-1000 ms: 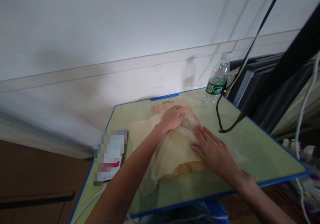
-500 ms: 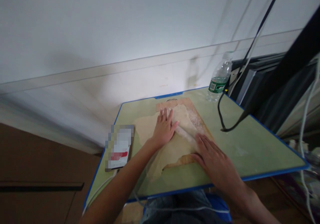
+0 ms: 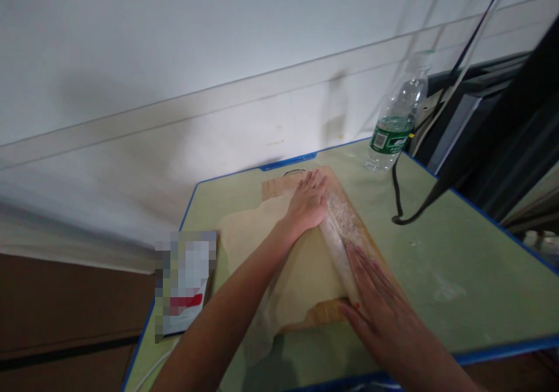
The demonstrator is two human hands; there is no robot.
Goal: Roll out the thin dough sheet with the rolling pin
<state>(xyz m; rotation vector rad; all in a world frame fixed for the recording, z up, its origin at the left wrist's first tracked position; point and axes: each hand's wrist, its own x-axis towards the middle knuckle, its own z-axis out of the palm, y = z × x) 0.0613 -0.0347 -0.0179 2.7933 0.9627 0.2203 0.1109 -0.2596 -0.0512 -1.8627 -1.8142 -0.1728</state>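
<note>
A wide, thin sheet of dough (image 3: 305,275) lies over a wooden board (image 3: 275,188) and hangs past its left and near edges. Along its right side runs a long floured roll (image 3: 335,246); whether dough alone forms it or a pin is inside, I cannot tell. My left hand (image 3: 309,200) rests flat at the far end of this roll, fingers stretched out. Lower down, my right hand (image 3: 375,293) lies along the near end with extended fingers, its thumb by the board's near edge. White flour dusts the board right of the roll.
The board is on a green table (image 3: 437,264) with blue edging, against a white wall (image 3: 196,42). A phone (image 3: 187,287), partly pixelated, lies at the left. A water bottle (image 3: 395,118) stands back right, near a black strap (image 3: 437,188) and dark panels (image 3: 476,112).
My left hand has moved right and away from me, onto the far end of the roll. The flap of dough seen right of the roll no longer shows. The view has shifted closer.
</note>
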